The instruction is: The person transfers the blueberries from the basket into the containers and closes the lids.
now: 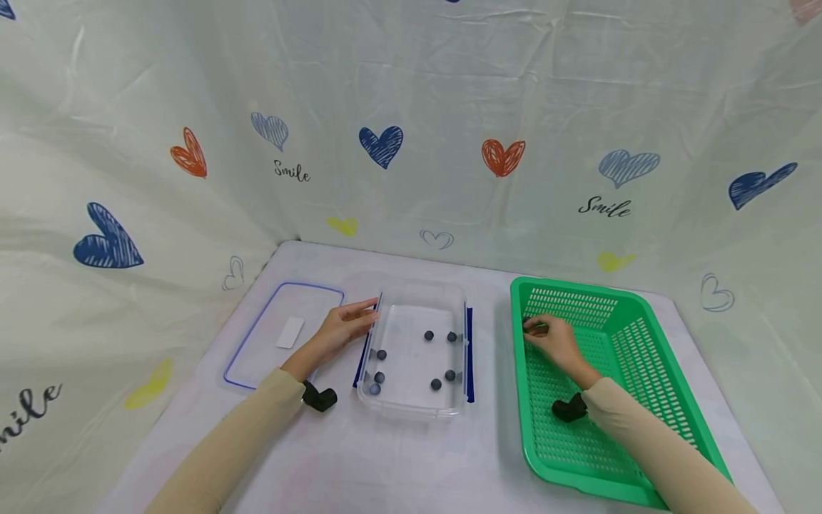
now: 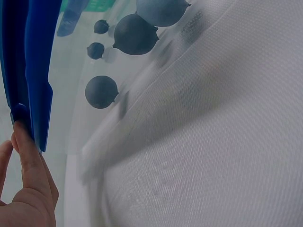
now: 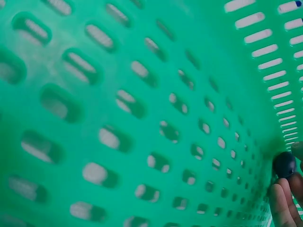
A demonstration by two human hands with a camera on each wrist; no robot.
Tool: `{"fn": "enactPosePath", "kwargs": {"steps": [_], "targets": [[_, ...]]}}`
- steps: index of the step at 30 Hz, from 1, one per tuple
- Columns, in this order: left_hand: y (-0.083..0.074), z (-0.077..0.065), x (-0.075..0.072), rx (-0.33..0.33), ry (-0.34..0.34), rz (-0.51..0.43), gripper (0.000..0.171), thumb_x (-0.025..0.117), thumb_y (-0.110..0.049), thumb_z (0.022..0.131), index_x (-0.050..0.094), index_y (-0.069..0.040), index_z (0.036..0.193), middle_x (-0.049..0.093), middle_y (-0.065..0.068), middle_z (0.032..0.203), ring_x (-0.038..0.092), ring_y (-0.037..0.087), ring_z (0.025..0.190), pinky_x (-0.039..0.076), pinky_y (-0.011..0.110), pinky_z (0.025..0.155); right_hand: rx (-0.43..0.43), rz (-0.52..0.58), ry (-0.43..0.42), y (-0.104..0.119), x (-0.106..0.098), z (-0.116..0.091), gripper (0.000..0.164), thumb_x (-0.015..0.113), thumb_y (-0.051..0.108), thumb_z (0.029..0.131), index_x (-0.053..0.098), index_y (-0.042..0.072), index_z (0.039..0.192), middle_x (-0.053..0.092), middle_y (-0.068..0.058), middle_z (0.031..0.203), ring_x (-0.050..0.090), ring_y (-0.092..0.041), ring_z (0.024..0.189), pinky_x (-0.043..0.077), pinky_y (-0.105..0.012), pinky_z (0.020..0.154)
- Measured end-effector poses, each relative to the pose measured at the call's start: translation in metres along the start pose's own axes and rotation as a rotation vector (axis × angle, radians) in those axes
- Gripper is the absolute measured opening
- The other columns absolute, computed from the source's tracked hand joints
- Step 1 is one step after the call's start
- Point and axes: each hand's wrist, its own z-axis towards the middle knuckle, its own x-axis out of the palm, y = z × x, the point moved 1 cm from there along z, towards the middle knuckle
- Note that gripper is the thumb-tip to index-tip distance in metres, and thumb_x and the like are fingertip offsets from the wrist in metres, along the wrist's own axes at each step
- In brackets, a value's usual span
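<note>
A clear plastic box (image 1: 417, 410) with blue side latches stands uncovered on the table, several dark blueberries (image 1: 429, 335) scattered on its floor. My left hand (image 1: 337, 332) touches the box's left side with extended fingers; up close in the left wrist view, the fingertips meet the blue latch (image 2: 40, 71). Inside the green basket (image 1: 523, 428), near its left wall, my right hand (image 1: 555, 343) pinches a single blueberry (image 3: 284, 164) between thumb and fingers. Most of that hand lies outside the right wrist view.
The box's clear lid with a blue seal (image 1: 253, 335) lies flat on the left, a white rectangle (image 1: 290, 333) showing on it. Slotted walls enclose the basket at the right. Behind the table hangs a sheet (image 1: 437, 93) printed with hearts.
</note>
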Motion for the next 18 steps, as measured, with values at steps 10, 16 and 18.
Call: {"fn": "enactPosePath", "kwargs": {"steps": [10, 16, 18], "targets": [[-0.0021, -0.0020, 0.0010, 0.000, -0.012, -0.005, 0.051, 0.070, -0.022, 0.083, 0.054, -0.013, 0.130, 0.057, 0.011, 0.112, 0.058, 0.014, 0.100, 0.048, 0.025, 0.087, -0.019, -0.011, -0.008, -0.0021, 0.0041, -0.0006, 0.015, 0.068, -0.002, 0.080, 0.064, -0.006, 0.094, 0.064, -0.020, 0.090, 0.062, -0.030, 0.080, 0.055, -0.032, 0.065], [-0.0028, -0.0023, 0.0015, -0.007, -0.011, -0.007, 0.051, 0.070, -0.022, 0.082, 0.054, -0.013, 0.130, 0.057, 0.011, 0.112, 0.058, 0.014, 0.101, 0.048, 0.025, 0.087, -0.025, 0.004, -0.023, 0.0014, 0.0018, -0.0024, 0.014, 0.068, -0.001, 0.081, 0.064, -0.007, 0.093, 0.063, -0.021, 0.090, 0.063, -0.033, 0.081, 0.055, -0.033, 0.066], [-0.0026, -0.0019, 0.0017, -0.009, -0.015, -0.001, 0.051, 0.070, -0.022, 0.082, 0.054, -0.013, 0.129, 0.057, 0.011, 0.111, 0.058, 0.014, 0.100, 0.048, 0.025, 0.087, -0.026, 0.011, -0.029, 0.0035, -0.0007, -0.0026, 0.014, 0.068, 0.000, 0.081, 0.064, -0.007, 0.093, 0.063, -0.022, 0.090, 0.063, -0.033, 0.080, 0.055, -0.033, 0.066]]}}
